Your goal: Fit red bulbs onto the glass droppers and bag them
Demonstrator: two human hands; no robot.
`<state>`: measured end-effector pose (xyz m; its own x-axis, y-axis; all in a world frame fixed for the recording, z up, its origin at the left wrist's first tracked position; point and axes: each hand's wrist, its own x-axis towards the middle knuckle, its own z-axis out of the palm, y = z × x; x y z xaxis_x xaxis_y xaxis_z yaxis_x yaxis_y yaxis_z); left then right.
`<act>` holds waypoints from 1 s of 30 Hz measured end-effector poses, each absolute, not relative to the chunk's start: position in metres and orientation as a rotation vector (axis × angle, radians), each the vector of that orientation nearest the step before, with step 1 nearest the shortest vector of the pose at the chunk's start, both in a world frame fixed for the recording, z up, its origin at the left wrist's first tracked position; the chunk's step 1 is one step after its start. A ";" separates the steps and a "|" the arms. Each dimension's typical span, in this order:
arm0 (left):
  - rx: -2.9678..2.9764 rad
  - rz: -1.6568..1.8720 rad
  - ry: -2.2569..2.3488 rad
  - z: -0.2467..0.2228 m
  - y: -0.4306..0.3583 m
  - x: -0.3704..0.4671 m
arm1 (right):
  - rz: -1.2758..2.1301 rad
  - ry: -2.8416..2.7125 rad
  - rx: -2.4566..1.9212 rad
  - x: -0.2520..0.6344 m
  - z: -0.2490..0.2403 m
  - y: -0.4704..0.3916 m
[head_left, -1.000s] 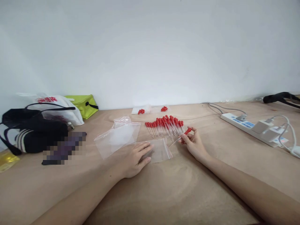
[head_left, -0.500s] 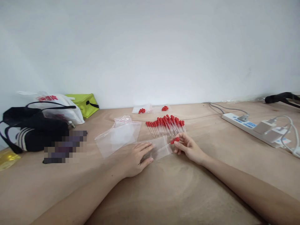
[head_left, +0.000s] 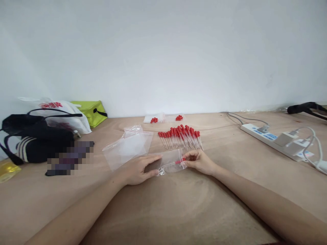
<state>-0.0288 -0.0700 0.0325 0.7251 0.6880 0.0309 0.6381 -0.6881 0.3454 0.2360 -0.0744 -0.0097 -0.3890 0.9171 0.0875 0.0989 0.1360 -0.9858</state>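
A clear zip bag lies on the table between my hands. In it is a dropper with a red bulb, its bulb toward the bag's right-hand mouth. My right hand pinches at that mouth, fingertips closed on the bulb's end. My left hand rests at the bag's other end, thumb and fingers stretched apart on either side of it. Just beyond the bag, a pile of red-bulbed droppers lies side by side, clear stems pointing toward me. Flat zip bags overlap to the left.
Two filled bags with red bulbs lie near the wall. At the right is a white power strip with plugs and cables. A black bag, white plastic bag and lime-green bag stand at the left.
The dropper in my right hand has moved left, into the bag. The bag has bulged up, and my left hand has shifted slightly left with its thumb and fingers still apart.
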 end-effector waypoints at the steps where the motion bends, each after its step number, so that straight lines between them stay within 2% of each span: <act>1: 2.615 0.226 0.992 0.031 -0.067 -0.033 | 1.311 -1.700 -0.992 0.237 -0.009 -0.074; 8: 2.637 0.210 0.868 0.027 -0.063 -0.033 | 0.963 -2.084 -0.962 0.240 -0.001 -0.076; 13: 2.674 0.195 0.876 0.032 -0.068 -0.026 | 1.093 -2.275 -0.888 0.257 0.014 -0.061; 15: 2.683 0.188 0.883 0.034 -0.069 -0.025 | 1.025 -2.152 -1.074 0.265 0.021 -0.045; 21: 2.681 0.179 0.872 0.040 -0.072 -0.020 | 0.206 -1.758 -1.681 0.253 0.029 0.015; 30: 2.698 0.169 0.853 0.037 -0.073 -0.021 | 0.171 -1.575 -1.879 0.227 0.029 0.056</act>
<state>-0.0206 -0.0728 0.0369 0.8162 0.5775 0.0195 0.5415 -0.7762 0.3228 0.2267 0.0564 0.0287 0.2626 0.9135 0.3106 0.8256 -0.0461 -0.5624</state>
